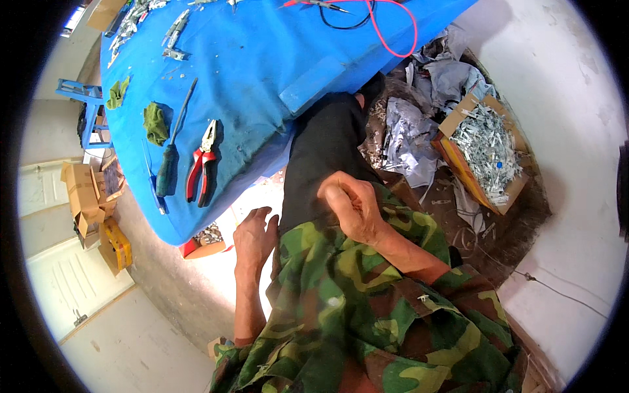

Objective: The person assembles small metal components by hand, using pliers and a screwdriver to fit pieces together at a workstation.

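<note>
One cardboard box (453, 152), prob. metal bits (488, 147).

Bright, even daylight fills the scene, and the blue counter (262, 78) glows strongly saturated. The pale floor (563, 131) at the right is washed out close to glare. Shadows are soft: a dark one sits under the counter's near edge, and the pliers (202, 164) near its left edge throw only a thin shadow. Focus is sharp in the middle, softer toward the rim. The fisheye bends the counter's edges hard, and a black ring closes off all four corners.
</note>
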Motion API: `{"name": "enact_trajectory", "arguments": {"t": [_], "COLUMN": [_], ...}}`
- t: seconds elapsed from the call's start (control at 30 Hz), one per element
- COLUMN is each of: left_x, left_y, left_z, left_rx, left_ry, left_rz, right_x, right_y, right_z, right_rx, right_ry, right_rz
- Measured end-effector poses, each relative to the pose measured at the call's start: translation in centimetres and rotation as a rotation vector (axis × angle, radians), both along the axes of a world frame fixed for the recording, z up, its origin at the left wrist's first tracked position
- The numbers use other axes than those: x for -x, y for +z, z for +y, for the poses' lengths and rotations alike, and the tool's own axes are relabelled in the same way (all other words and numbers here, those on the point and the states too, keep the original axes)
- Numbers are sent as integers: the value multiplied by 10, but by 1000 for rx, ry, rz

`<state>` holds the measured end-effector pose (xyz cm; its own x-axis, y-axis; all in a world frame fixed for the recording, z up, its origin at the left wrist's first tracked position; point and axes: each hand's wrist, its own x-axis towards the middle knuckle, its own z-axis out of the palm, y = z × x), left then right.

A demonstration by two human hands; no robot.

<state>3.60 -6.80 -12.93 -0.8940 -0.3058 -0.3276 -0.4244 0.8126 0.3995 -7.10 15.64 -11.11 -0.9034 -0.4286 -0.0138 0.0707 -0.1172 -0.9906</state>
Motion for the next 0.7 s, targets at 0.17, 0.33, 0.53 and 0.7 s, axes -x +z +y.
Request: {"name": "enact_trajectory", "arguments": {"t": [0.17, 0.33, 0.53, 0.7], "left_x": [0, 3, 17, 33], "left_y": [-1, 6, 35, 58], "left_z": [-1, 2, 18, 50], "left_rx": [-8, -15, -134, -419], "left_ry": [1, 0, 77, 68], "left_rz": [-11, 60, 193, 292], "right_x": [0, 4, 13, 19], "right_y": [-11, -8, -13, -6], "right_z": [3, 4, 3, 7], "right_rx": [145, 267, 577, 792], "right_ry": [0, -39, -33, -62], "right_rz": [-212, -294, -529, -641]}}
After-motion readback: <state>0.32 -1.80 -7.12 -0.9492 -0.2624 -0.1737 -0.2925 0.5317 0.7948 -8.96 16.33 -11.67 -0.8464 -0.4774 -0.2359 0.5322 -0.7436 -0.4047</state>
